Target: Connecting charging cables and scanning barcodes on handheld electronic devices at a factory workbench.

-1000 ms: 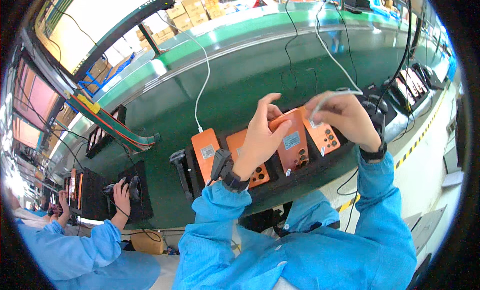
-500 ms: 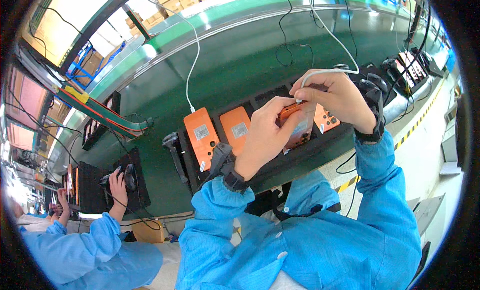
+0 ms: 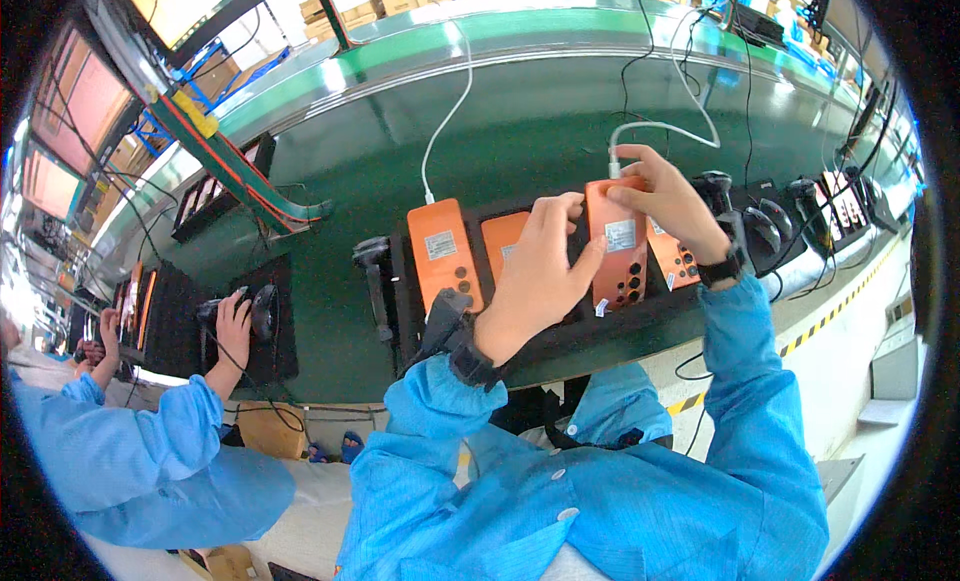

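My right hand (image 3: 672,203) grips an orange smartphone (image 3: 612,266) by its far end, thumb on the back. The back shows a white label, and dark camera lenses sit at the near end. A white cable (image 3: 660,126) meets the phone's far edge at its plug. My left hand (image 3: 538,271) is open beside the phone, thumb and fingers apart with nothing between them. Partly behind that hand lies a second orange phone (image 3: 503,239). Further left, another orange phone (image 3: 430,243) has its own white cable (image 3: 447,116). One more orange phone (image 3: 672,263) lies right of the held one.
The phones lie along a black tray (image 3: 400,281) on the green bench (image 3: 330,331). A black handheld scanner (image 3: 375,281) stands left of it; another scanner (image 3: 715,191) stands right. At left, a co-worker's hand (image 3: 233,326) rests by a black device. A green post (image 3: 235,171) rises behind.
The phone in my hands has turned so its labelled back shows. My left hand has come off it, while my right hand has shifted from the cable plug onto the phone.
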A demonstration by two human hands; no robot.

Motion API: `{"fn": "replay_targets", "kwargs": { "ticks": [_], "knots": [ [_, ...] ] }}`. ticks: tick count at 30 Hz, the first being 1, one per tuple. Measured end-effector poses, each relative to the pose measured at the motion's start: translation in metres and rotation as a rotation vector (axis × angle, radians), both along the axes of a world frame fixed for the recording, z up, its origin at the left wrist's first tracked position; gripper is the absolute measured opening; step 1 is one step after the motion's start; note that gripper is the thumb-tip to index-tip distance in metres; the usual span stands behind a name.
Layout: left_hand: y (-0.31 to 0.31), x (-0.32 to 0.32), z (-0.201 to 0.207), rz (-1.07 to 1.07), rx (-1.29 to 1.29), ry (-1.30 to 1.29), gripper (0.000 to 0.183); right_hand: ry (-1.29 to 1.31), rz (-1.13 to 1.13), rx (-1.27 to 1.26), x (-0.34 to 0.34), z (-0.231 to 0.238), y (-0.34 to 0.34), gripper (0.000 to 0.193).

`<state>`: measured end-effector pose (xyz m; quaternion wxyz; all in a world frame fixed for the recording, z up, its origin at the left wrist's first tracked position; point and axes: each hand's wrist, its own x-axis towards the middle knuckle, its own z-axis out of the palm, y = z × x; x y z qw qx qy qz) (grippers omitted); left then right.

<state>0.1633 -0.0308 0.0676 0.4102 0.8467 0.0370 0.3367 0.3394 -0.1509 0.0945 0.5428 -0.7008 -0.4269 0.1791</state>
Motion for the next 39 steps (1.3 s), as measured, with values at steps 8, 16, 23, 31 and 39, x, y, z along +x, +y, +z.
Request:
{"fn": "replay_targets", "kwargs": {
  "ticks": [8, 16, 23, 31, 39],
  "knots": [
    [0.015, -0.073, -0.001, -0.03, -0.253, 0.143, 0.036, -0.8, -0.303, -0.18, 0.022, -0.049, 0.078, 0.049],
    [0.016, -0.11, -0.014, 0.03, -0.288, 0.203, 0.028, -0.326, 0.115, -0.203, -0.065, -0.072, 0.231, 0.058],
    [0.043, -0.16, -0.028, 0.324, -0.063, 0.047, 0.011, -0.191, 0.225, -0.121, -0.077, -0.054, 0.23, 0.04],
    [0.121, -0.143, -0.076, 0.835, 0.136, 0.201, 0.038, -0.283, 0.203, -0.168, -0.101, -0.055, 0.221, 0.036],
    [0.162, -0.139, -0.079, 0.469, -0.828, 0.38, 0.036, -0.485, 0.375, -0.177, -0.045, -0.037, 0.146, 0.031]
  ]
}}
